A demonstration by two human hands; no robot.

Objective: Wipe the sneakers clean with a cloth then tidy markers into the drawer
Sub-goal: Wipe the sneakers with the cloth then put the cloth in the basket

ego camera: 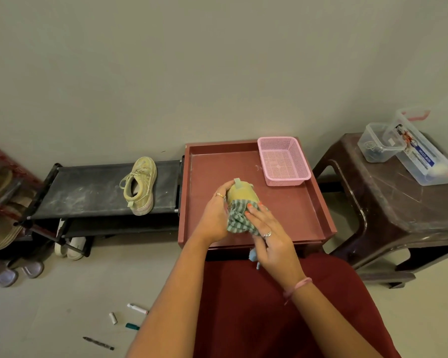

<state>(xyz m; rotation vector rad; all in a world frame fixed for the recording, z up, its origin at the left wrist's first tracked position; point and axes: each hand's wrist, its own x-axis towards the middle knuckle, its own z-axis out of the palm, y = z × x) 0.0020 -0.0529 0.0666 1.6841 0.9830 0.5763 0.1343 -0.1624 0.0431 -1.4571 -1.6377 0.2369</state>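
Observation:
My left hand (214, 215) grips a yellow-green sneaker (239, 193) by its side, heel pointing away, above the red-brown tray-top unit (318, 202). My right hand (272, 239) presses a green striped cloth (237, 219) against the near part of that sneaker, so the toe is hidden. The second sneaker (140, 186) lies on the top shelf of the black shoe rack (88, 192) to the left. Several markers lie on the floor at lower left: a white one (137, 308), a short white one (112, 318), a teal one (132, 326) and a dark one (98, 343).
An empty pink mesh basket (283, 161) stands at the tray's back right corner. A dark plastic stool (388, 202) on the right carries clear plastic boxes (380, 142). More footwear (73, 248) sits under and left of the rack. The wall is close behind.

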